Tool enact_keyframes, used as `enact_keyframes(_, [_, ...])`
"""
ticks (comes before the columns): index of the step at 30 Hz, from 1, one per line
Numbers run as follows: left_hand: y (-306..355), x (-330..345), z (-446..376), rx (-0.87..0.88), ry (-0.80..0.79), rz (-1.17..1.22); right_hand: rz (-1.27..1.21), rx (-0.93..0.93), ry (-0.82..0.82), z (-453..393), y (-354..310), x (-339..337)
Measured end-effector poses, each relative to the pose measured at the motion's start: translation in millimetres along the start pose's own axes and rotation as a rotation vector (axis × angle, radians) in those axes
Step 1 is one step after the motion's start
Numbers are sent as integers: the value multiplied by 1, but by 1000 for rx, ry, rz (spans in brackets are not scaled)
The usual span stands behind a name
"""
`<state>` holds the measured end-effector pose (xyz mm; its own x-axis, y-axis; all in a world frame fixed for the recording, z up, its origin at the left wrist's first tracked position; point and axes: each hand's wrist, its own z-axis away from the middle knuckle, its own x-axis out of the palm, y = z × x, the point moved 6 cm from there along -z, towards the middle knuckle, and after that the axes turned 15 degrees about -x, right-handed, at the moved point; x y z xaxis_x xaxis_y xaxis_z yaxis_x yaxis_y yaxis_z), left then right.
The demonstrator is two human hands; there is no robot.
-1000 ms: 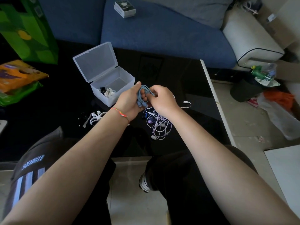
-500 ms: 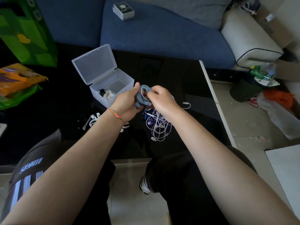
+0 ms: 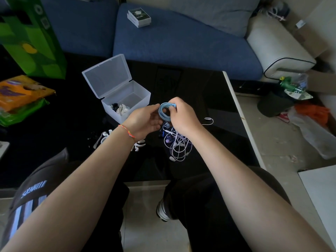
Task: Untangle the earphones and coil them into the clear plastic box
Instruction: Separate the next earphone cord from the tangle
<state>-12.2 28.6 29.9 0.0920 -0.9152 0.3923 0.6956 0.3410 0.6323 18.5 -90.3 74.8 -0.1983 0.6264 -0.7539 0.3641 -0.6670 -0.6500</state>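
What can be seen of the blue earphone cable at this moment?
The blue earphone cable is wound into a small round coil of several thin, glossy loops. It is held above the black table, just right of the open clear box. The right hand pinches its top; the left hand touches its left side.

hands: 2, left [image 3: 145, 120] and right [image 3: 183, 117]
clear plastic box [image 3: 127, 100]: 1, lid open
blue earphone coil [image 3: 163, 112]: 1
tangled earphone pile [image 3: 177, 142]: 1, cords too knotted to count
small boxes on sofa [image 3: 139, 17]: 2, stacked
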Motion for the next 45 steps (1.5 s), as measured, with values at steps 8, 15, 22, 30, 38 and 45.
enact_keyframes(8, [3, 0, 4, 63, 55, 7, -148, 17, 20, 2, -4, 0])
enact_keyframes(15, [3, -3, 2, 36, 25, 126, -348, 111, 129, 3, -2, 1])
enact_keyframes(22, [-2, 8, 0, 7, -62, 239, -383, 100, 287, 0, 5, -1])
enact_keyframes(30, [-10, -4, -12, -60, -71, 263, -312, 73, 235, -9, 12, 13])
enact_keyframes(38, [0, -52, -13, 276, 604, -990, -132, 59, 40, -19, 18, 52])
enact_keyframes(45, [-7, -61, -23, 258, 565, -932, 0, 96, -7, -18, 22, 58])
